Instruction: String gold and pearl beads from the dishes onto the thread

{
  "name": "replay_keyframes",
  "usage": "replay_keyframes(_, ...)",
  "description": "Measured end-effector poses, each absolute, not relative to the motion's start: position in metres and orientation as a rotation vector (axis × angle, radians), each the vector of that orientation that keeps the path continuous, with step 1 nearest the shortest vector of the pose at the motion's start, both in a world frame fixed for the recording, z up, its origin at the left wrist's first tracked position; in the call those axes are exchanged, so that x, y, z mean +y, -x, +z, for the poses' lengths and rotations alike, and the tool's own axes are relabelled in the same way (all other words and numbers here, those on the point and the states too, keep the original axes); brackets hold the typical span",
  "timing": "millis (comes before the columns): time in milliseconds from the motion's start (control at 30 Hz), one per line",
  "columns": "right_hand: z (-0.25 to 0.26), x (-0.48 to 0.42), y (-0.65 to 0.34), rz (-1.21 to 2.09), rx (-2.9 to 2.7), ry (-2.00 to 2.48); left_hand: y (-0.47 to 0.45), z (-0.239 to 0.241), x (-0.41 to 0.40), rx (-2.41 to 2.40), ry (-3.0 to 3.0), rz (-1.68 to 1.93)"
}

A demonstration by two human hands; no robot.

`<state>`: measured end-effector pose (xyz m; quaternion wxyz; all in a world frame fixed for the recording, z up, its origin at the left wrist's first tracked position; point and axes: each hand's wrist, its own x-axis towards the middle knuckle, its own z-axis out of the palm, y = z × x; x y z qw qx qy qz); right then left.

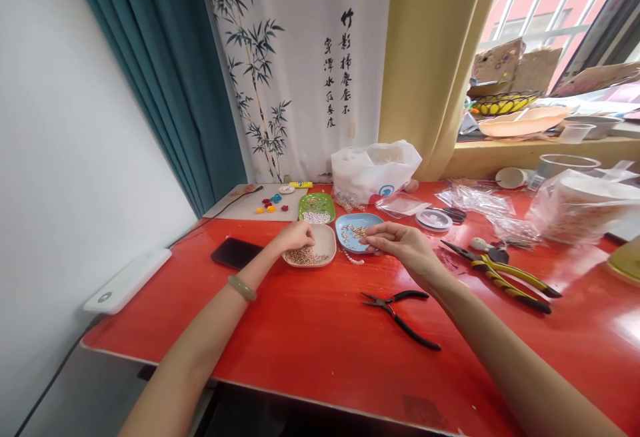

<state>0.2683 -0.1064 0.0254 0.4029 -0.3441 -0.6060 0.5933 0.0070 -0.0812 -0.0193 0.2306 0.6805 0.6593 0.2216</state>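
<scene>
Glossy red table (310, 330), black pliers (400, 314), L hand (296, 235) fingers dipped in oval pink bead dish (327, 250), R hand (397, 242) pinching sth tiny by blue dish (345, 224).

Black pliers (400, 317), yellow-handled pliers (510, 280), a black phone (236, 252) and a white plastic bag (373, 169) lie on the red table (310, 337).

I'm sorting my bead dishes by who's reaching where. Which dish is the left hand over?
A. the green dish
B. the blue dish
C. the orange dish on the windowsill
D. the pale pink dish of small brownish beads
D: the left hand rests at the far rim of the pale pink dish of brownish beads, while the right hand is at the blue dish.
</scene>
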Motion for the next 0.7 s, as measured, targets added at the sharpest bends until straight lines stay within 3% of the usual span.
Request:
replay_keyframes(200,0.018,-0.109,-0.261,1.609,-1.416,0.838,-0.033,-0.003,-0.091,1.629,-1.795,0.838)
replay_keyframes(433,0.016,-0.116,-0.253,1.651,-1.292,0.777,-0.073,0.008,-0.111,0.967,-1.124,1.123)
replay_keyframes(700,0.019,-0.124,-0.252,1.548,-1.405,0.772,-0.088,0.019,-0.124,0.806,-0.960,1.220)
